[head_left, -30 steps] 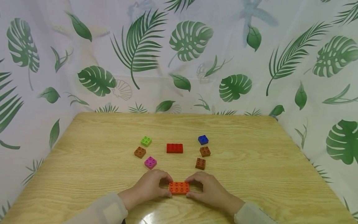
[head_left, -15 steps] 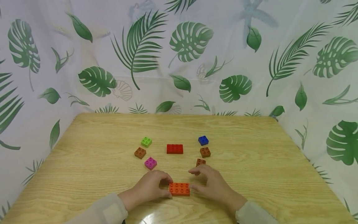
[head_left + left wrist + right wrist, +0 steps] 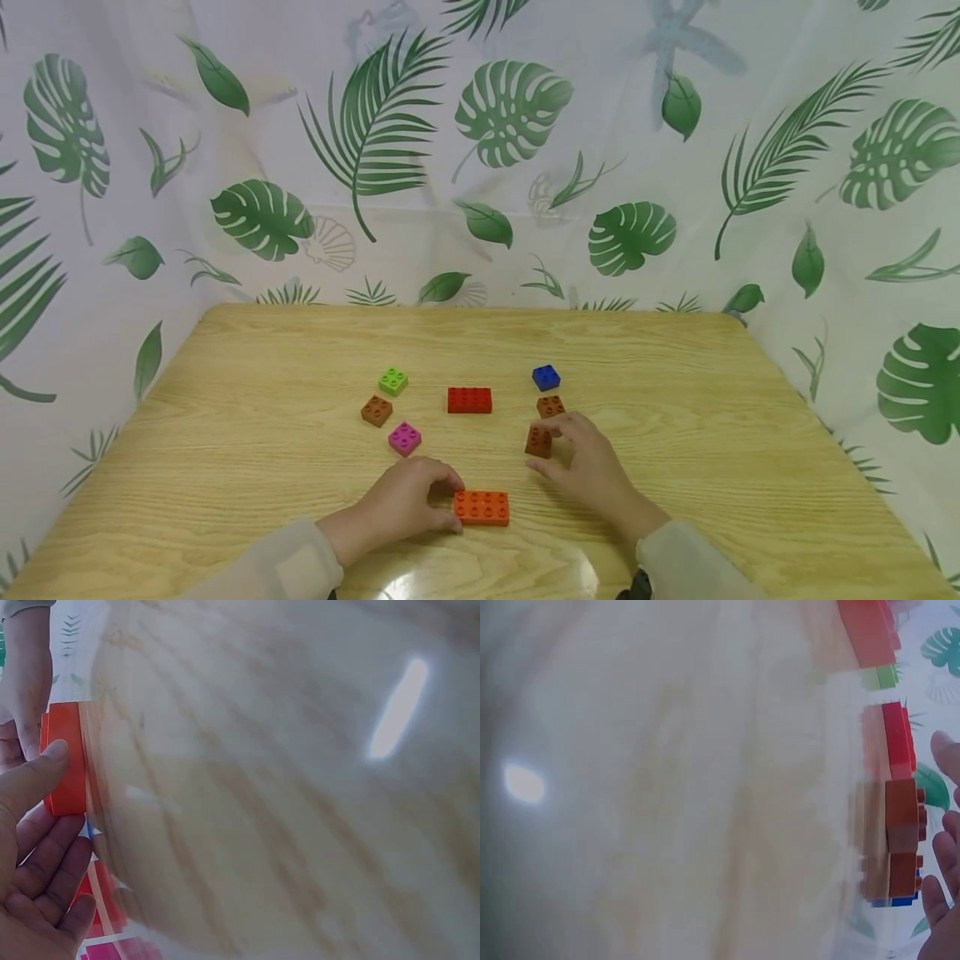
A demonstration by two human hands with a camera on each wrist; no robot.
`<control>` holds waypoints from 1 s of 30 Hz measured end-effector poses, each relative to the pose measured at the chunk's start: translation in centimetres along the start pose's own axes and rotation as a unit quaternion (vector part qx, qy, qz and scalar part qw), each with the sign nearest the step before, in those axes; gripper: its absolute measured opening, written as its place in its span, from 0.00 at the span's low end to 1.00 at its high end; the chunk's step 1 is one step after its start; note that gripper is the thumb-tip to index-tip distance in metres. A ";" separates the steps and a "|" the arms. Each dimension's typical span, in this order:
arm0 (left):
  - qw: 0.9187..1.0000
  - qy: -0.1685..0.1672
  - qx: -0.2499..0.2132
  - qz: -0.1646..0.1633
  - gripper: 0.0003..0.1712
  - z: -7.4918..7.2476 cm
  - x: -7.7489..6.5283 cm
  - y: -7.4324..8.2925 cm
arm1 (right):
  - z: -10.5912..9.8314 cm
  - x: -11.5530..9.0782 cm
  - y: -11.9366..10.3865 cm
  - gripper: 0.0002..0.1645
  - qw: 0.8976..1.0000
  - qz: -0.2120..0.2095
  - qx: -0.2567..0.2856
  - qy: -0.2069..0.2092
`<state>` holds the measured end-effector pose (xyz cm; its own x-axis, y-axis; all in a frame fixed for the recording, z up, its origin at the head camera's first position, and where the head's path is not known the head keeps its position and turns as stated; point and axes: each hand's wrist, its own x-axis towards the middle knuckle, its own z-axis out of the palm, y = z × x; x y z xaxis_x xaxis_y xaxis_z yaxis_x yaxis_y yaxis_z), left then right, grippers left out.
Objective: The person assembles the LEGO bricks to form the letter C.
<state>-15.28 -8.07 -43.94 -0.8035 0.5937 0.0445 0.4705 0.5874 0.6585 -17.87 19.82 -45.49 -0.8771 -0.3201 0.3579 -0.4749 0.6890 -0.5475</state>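
On the near part of the table lies an orange eight-stud building brick (image 3: 482, 508). My left hand (image 3: 402, 502) pinches its left end between thumb and fingers, and in the left wrist view the thumb (image 3: 56, 754) presses on the orange brick's side (image 3: 69, 780). My right hand (image 3: 585, 462) hovers at a brown four-stud brick (image 3: 537, 442), thumb and fingers parted on its right side. In the right wrist view those fingers (image 3: 946, 859) stand apart from the brown brick (image 3: 901, 816). Behind it is a second brown brick (image 3: 551, 407), partly covered by the right fingertips.
A red eight-stud brick (image 3: 469, 401) lies mid-table. To the left are lime green (image 3: 393, 381), brown (image 3: 377, 411) and magenta (image 3: 405, 438) four-stud bricks. A blue one (image 3: 546, 377) sits at the back right. A leaf-patterned cloth (image 3: 480, 167) hangs behind the wooden table (image 3: 262, 433).
My right hand has let go of the orange brick's right end and moved away and to the right, up to the nearer brown brick. The left hand keeps its hold.
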 end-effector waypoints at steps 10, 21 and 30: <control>1.000 -0.003 0.000 -0.003 0.21 0.0 0.0 -0.1 | 0.0 0.4 0.9 0.32 0.996 0.082 0.005 -0.018; 1.000 -0.003 -0.003 -0.004 0.22 0.0 0.0 0.0 | 0.4 0.7 1.1 0.31 0.992 0.122 0.008 -0.042; 1.000 -0.003 -0.004 0.001 0.21 0.1 0.1 -0.2 | 0.2 0.7 0.9 0.27 0.993 0.109 -0.010 -0.039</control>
<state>-15.38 -8.09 -44.15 -0.8002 0.5984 0.0403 0.4690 0.5825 0.6639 -18.96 20.10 -45.91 -0.9623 -0.2105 0.1721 -0.2718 0.7598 -0.5906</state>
